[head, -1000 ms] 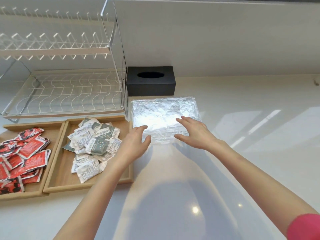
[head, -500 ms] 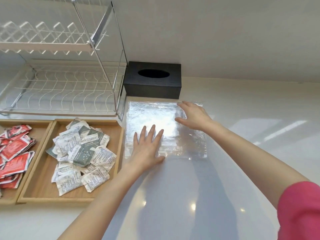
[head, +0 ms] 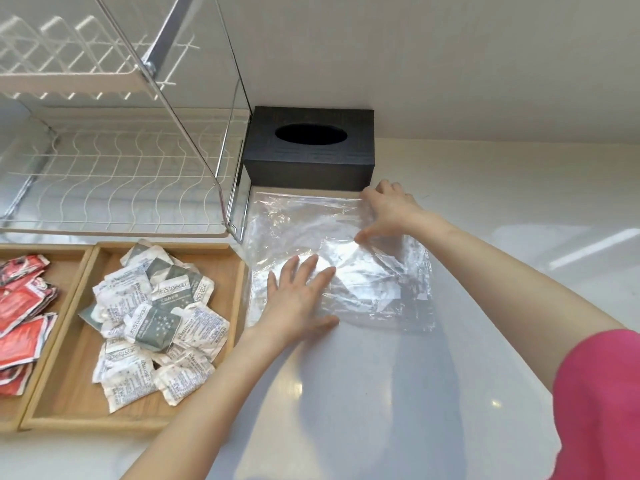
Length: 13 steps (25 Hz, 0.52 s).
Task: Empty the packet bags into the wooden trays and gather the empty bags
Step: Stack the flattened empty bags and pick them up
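Observation:
Clear empty plastic bags (head: 377,282) lie flat on the white counter, right of the wooden trays. My left hand (head: 299,299) rests palm down on their near left part, fingers spread. My right hand (head: 389,211) presses on the far right corner, fingers bent onto the plastic. The nearer wooden tray (head: 65,407) holds several white and grey packets (head: 156,317). The tray at the far left (head: 74,268) holds several red packets (head: 20,313).
A black tissue box (head: 311,150) stands against the wall just behind the bags. A white wire dish rack (head: 114,168) with a metal frame sits behind the trays. Bare white counter (head: 346,410) stretches in front and to the right.
The view has come closer. My right hand slid from the bags' middle to the far right corner. My left hand went from the left edge to flat on the near part.

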Tool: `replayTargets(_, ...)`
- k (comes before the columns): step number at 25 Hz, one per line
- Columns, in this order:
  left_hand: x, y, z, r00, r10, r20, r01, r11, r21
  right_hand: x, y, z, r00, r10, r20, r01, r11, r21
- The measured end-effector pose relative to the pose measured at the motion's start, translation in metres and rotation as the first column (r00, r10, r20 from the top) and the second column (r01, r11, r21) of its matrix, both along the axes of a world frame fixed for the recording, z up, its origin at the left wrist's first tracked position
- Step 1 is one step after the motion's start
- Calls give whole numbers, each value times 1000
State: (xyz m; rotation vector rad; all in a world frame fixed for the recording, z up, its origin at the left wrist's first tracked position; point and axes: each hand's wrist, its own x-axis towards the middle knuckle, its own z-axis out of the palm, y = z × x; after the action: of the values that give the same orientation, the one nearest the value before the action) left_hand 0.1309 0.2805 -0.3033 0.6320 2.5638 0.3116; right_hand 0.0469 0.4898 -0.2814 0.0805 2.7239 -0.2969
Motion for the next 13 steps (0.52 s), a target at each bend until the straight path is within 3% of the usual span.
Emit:
replayTargets(4,0,-1,-3,1000,-10,-8,10,1000,-6,-1,-2,-4,1000,-7,19,7,1000,-13)
replayTargets(9,-8,-7,0,998,-62,-1,62,998,26,20,0,8,988,-115,99,132,974,-186)
replayTargets(13,2,-15,5,994,72,-83,-53,975,214,54,10,20,970,-217,110,243,869,-431)
